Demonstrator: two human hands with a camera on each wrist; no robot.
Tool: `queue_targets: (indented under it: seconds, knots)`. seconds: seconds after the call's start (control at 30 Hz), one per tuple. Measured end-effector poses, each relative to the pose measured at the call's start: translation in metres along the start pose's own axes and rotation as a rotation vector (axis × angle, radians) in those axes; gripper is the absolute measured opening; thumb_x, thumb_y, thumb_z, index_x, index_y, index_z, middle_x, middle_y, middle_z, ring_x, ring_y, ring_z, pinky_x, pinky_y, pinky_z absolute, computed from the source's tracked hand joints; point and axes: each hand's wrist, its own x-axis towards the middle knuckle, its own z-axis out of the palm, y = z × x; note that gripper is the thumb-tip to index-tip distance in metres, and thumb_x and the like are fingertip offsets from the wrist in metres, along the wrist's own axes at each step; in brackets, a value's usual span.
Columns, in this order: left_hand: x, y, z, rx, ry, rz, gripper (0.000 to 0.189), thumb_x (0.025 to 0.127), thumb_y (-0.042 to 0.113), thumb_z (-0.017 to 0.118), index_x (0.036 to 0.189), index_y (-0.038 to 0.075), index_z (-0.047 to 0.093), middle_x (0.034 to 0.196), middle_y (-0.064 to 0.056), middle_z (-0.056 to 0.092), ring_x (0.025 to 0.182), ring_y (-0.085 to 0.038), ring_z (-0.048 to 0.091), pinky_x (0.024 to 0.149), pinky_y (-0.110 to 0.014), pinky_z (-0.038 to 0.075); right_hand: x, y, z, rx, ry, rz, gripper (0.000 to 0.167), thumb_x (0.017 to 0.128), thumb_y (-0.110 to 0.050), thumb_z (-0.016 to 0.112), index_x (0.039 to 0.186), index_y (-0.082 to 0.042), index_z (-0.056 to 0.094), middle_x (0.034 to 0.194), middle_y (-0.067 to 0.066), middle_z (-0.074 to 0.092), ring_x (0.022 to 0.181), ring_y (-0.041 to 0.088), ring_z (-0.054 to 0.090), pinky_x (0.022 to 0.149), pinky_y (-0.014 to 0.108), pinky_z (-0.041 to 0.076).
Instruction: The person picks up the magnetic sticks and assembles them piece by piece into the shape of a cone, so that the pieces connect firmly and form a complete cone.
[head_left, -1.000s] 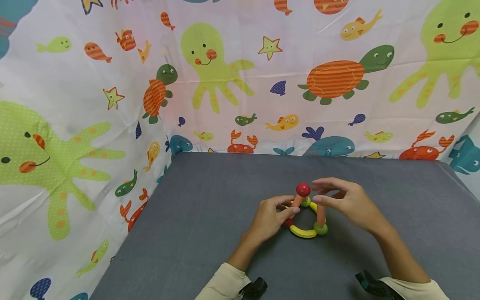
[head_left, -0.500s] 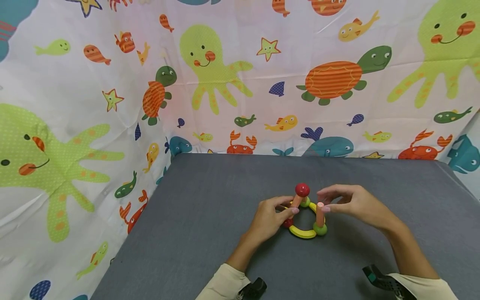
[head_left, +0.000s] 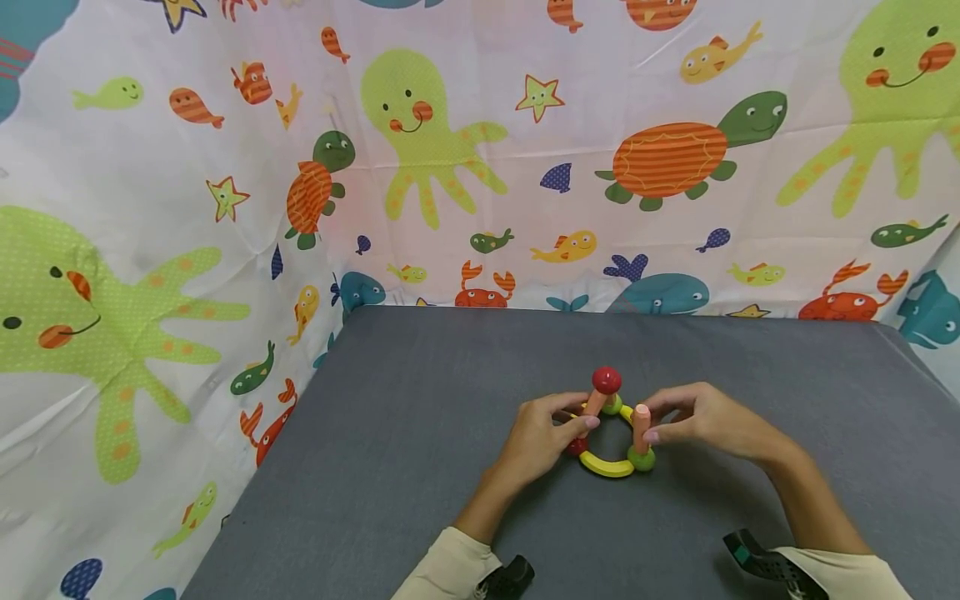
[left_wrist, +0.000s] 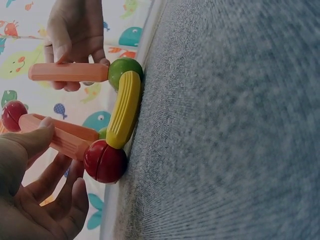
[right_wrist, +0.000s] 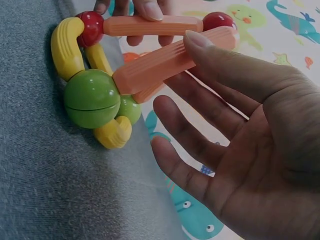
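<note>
A ring of curved yellow rods (head_left: 607,465) joined by red and green balls lies on the grey table as the base of a toy building frame. My left hand (head_left: 538,435) pinches an orange rod (left_wrist: 67,142) that rises from the lower red ball (left_wrist: 106,161). At its upper end is another red ball (head_left: 606,380), where a second orange rod from the back also leads. My right hand (head_left: 701,423) pinches a third orange rod (right_wrist: 175,59) between thumb and fingers. That rod stands on the front green ball (right_wrist: 92,98), its upper end bare and apart from the top red ball.
Grey cloth covers the table (head_left: 420,375). Behind it and along the left side hangs a white curtain (head_left: 465,250) printed with sea animals. Black straps with devices (head_left: 765,567) sit at both wrists, by the cream sleeves.
My right hand has shifted from the top of the front orange rod, drawn back to the right, then closed lower on its side. The left hand keeps its hold.
</note>
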Motion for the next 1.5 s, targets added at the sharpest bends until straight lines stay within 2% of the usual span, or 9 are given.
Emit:
queue_targets:
  seconds: [0.13, 0.3, 0.5, 0.7, 0.97, 1.27, 1.5]
  knots:
    - [0.0, 0.0, 0.0, 0.004, -0.004, -0.002, 0.036, 0.097, 0.027, 0.08, 0.13, 0.015, 0.077, 0.106, -0.001, 0.079, 0.093, -0.01, 0.072, 0.085, -0.022, 0.057, 0.001, 0.002, 0.001, 0.002, -0.002, -0.007, 0.027, 0.101, -0.02, 0.073, 0.123, -0.004, 0.075, 0.112, 0.004, 0.077, 0.104, 0.019, 0.069, 0.088, 0.03, 0.057]
    - [0.0, 0.001, 0.0, 0.004, -0.005, -0.007, 0.036, 0.097, 0.029, 0.079, 0.131, 0.016, 0.076, 0.108, -0.001, 0.078, 0.094, -0.007, 0.071, 0.086, -0.022, 0.057, 0.003, 0.003, 0.003, -0.011, 0.044, -0.007, 0.029, 0.103, -0.022, 0.071, 0.125, -0.003, 0.074, 0.115, 0.004, 0.076, 0.104, 0.017, 0.07, 0.09, 0.027, 0.058]
    - [-0.001, 0.002, -0.001, 0.008, -0.01, -0.012, 0.037, 0.097, 0.029, 0.079, 0.131, 0.015, 0.076, 0.109, -0.001, 0.078, 0.094, -0.007, 0.071, 0.085, -0.022, 0.057, 0.008, 0.002, 0.01, -0.027, 0.107, 0.019, 0.031, 0.102, -0.028, 0.073, 0.125, -0.007, 0.075, 0.117, 0.004, 0.076, 0.106, 0.02, 0.069, 0.088, 0.028, 0.057]
    - [-0.002, 0.003, 0.0, 0.005, -0.014, -0.008, 0.036, 0.098, 0.029, 0.079, 0.131, 0.016, 0.076, 0.111, -0.001, 0.078, 0.095, -0.008, 0.071, 0.084, -0.022, 0.057, 0.011, 0.001, 0.017, -0.035, 0.132, 0.017, 0.031, 0.101, -0.028, 0.074, 0.126, -0.01, 0.076, 0.116, 0.004, 0.077, 0.106, 0.023, 0.069, 0.086, 0.031, 0.058]
    - [-0.002, 0.004, 0.0, 0.015, -0.017, -0.016, 0.037, 0.097, 0.031, 0.079, 0.131, 0.016, 0.077, 0.112, -0.002, 0.078, 0.095, -0.008, 0.071, 0.083, -0.021, 0.057, 0.01, 0.0, 0.018, -0.014, 0.124, 0.012, 0.031, 0.101, -0.027, 0.075, 0.125, -0.008, 0.076, 0.114, 0.004, 0.077, 0.104, 0.023, 0.069, 0.086, 0.031, 0.058]
    - [-0.003, 0.004, 0.002, 0.035, -0.027, 0.027, 0.033, 0.097, 0.031, 0.079, 0.126, 0.017, 0.079, 0.108, 0.002, 0.078, 0.095, -0.004, 0.07, 0.083, -0.02, 0.056, 0.008, 0.0, 0.016, 0.01, 0.087, -0.005, 0.023, 0.102, -0.025, 0.072, 0.116, -0.008, 0.077, 0.108, 0.004, 0.077, 0.103, 0.024, 0.069, 0.087, 0.032, 0.058]
    - [-0.003, 0.004, 0.004, 0.048, -0.039, 0.022, 0.034, 0.097, 0.033, 0.078, 0.127, 0.016, 0.078, 0.109, 0.002, 0.077, 0.095, -0.004, 0.069, 0.083, -0.02, 0.056, 0.006, 0.001, 0.015, 0.021, 0.077, -0.029, 0.02, 0.102, -0.023, 0.072, 0.114, -0.007, 0.077, 0.109, 0.006, 0.076, 0.103, 0.024, 0.069, 0.087, 0.032, 0.059]
